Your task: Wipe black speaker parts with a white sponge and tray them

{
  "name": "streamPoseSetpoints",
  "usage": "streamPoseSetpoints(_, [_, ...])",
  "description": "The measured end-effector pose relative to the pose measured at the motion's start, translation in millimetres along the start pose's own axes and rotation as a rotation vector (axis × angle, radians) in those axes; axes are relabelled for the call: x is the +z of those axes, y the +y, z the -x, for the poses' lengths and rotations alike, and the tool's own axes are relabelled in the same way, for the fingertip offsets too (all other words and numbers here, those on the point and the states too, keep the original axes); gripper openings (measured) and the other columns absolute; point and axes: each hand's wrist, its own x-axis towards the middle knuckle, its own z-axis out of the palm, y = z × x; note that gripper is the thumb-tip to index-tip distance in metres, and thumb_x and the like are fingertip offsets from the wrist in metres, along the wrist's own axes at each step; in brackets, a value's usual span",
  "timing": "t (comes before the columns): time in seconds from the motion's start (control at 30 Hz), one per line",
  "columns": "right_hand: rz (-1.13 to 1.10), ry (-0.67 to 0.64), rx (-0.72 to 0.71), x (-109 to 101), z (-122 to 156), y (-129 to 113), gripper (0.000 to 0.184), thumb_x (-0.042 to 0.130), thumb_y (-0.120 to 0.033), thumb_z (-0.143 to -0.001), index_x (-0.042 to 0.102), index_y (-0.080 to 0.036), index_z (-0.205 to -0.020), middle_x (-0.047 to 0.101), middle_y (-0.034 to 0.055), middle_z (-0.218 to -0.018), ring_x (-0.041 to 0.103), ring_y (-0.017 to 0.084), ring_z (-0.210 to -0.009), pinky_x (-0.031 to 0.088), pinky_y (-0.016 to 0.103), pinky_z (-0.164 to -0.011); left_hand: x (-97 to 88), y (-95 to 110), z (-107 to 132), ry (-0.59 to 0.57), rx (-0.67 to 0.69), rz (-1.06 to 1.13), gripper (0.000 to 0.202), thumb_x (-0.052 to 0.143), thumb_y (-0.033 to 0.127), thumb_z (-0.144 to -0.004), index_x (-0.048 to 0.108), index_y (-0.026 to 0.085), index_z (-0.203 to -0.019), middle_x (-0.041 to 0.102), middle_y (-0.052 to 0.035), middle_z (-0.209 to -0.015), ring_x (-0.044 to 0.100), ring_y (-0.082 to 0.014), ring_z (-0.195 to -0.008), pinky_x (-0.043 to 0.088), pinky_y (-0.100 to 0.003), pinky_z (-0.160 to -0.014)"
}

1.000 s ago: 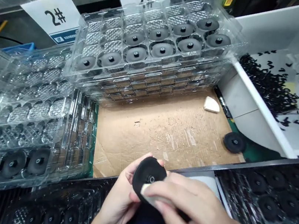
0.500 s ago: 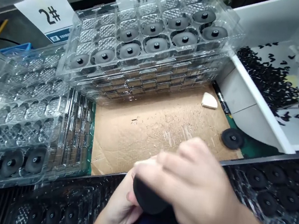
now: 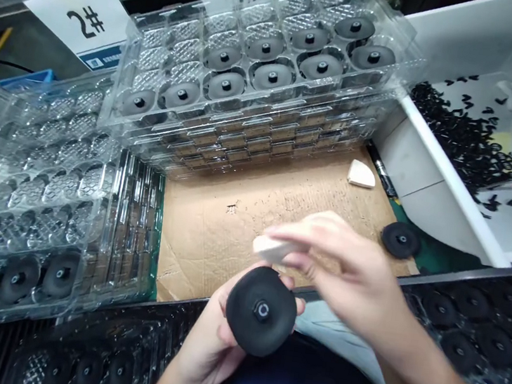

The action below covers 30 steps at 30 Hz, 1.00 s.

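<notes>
My left hand [image 3: 215,333] grips a black rounded disc [image 3: 243,325] with a small raised hub at its centre, its hub side facing me. Just above it, my right hand [image 3: 346,263] pinches a white sponge wedge [image 3: 274,248] between thumb and fingers, apart from the disc's face. A second white wedge [image 3: 362,174] lies on the cardboard sheet [image 3: 203,222] beyond my hands. Another black disc [image 3: 401,240] rests by the cardboard's right corner.
Clear plastic trays [image 3: 268,107] stand stacked at the back, the top one partly filled with black discs. More trays [image 3: 45,186] are on the left. A white bin [image 3: 459,184] at right holds small black pieces and a red-handled tool. Black trays [image 3: 481,322] flank me.
My right hand has lifted off the disc and turned, so the white wedge in its fingers now shows. The disc's hub side is uncovered in my left hand.
</notes>
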Motion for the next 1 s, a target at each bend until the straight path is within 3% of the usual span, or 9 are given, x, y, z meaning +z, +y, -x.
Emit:
streamPoseSetpoints(0.1, [-0.071,0.019,0.358,6,15,34,0.038,0.055,-0.018,-0.086,0.052,-0.025,-0.123,0.065,0.0010,-0.094,0.060,0.014,-0.079,0.050,0.026,-0.068,-1.6,6,4,-0.032,0.004,0.109,0.065,0.080,0.042,-0.054,0.057,0.035,-0.114,0.067,-0.0024,-0.108,0.066,-0.0253,-0.095,0.055,-0.032,-0.078])
streamPoseSetpoints(0.17, [-0.021,-0.049,0.432,18,31,56,0.038,0.052,-0.020,-0.086,0.051,-0.024,-0.124,0.062,0.0026,-0.092,0.060,0.013,-0.072,0.052,0.026,-0.062,-4.2,9,6,-0.014,-0.001,0.142,0.059,0.080,0.038,-0.056,0.057,0.041,-0.111,0.067,0.0011,-0.109,0.067,-0.0211,-0.095,0.054,-0.029,-0.078])
streamPoseSetpoints(0.3, [0.235,-0.049,0.425,45,61,83,0.025,0.043,-0.020,-0.089,0.067,-0.020,-0.097,0.055,0.0087,-0.107,0.059,0.019,-0.096,0.053,0.035,-0.080,-11.1,9,6,-0.013,-0.002,0.178,0.052,0.079,0.038,-0.056,0.061,0.041,-0.104,0.065,0.0025,-0.115,0.065,-0.0200,-0.101,0.052,-0.027,-0.083])
streamPoseSetpoints(0.43, [0.326,-0.065,0.436,55,77,83,0.029,0.051,-0.027,-0.085,0.062,-0.018,-0.111,0.049,0.0135,-0.118,0.062,0.021,-0.086,0.055,0.039,-0.072,-18.2,8,5,0.007,-0.003,0.200,0.060,0.077,0.047,-0.053,0.060,0.038,-0.110,0.062,-0.0014,-0.121,0.062,-0.0244,-0.106,0.051,-0.032,-0.086])
streamPoseSetpoints(0.63, [0.384,-0.071,0.387,51,66,84,0.027,0.044,-0.023,-0.089,0.061,-0.015,-0.108,0.058,0.0090,-0.090,0.062,0.020,-0.077,0.053,0.035,-0.069,-20.5,8,5,0.022,0.061,0.245,0.053,0.075,0.043,-0.058,0.060,0.036,-0.109,0.063,-0.0005,-0.118,0.062,-0.0232,-0.106,0.051,-0.032,-0.088])
streamPoseSetpoints(0.77, [0.323,0.012,0.300,43,31,44,0.028,0.046,-0.024,-0.091,0.053,-0.018,-0.117,0.063,0.0078,-0.105,0.062,0.017,-0.084,0.050,0.029,-0.068,-16.5,6,7,0.051,0.111,0.194,0.056,0.077,0.042,-0.057,0.062,0.029,-0.110,0.064,-0.0028,-0.117,0.063,-0.0241,-0.104,0.053,-0.030,-0.086])
streamPoseSetpoints(0.87, [0.247,0.146,0.007,43,11,-9,0.025,0.045,-0.018,-0.090,0.053,-0.017,-0.114,0.064,0.0071,-0.106,0.059,0.018,-0.092,0.044,0.033,-0.078,-16.6,2,8,0.097,0.206,0.123,0.060,0.078,0.041,-0.059,0.060,0.026,-0.114,0.062,-0.0055,-0.119,0.058,-0.0252,-0.111,0.048,-0.031,-0.093])
streamPoseSetpoints(0.93, [0.164,0.027,-0.111,44,4,-34,0.024,0.042,-0.013,-0.090,0.055,-0.015,-0.110,0.067,0.0051,-0.092,0.058,0.017,-0.081,0.041,0.033,-0.075,-18.3,-1,8,0.122,0.227,0.100,0.064,0.079,0.040,-0.059,0.057,0.027,-0.118,0.062,-0.0056,-0.120,0.057,-0.0249,-0.112,0.045,-0.032,-0.098])
streamPoseSetpoints(1.0, [0.083,-0.186,-0.079,45,0,-44,0.021,0.042,-0.010,-0.089,0.057,-0.015,-0.103,0.067,0.0028,-0.088,0.057,0.014,-0.076,0.040,0.030,-0.071,-19.2,-3,9,0.157,0.236,0.093,0.067,0.081,0.038,-0.055,0.057,0.030,-0.117,0.063,-0.0036,-0.117,0.059,-0.0246,-0.109,0.046,-0.033,-0.096])
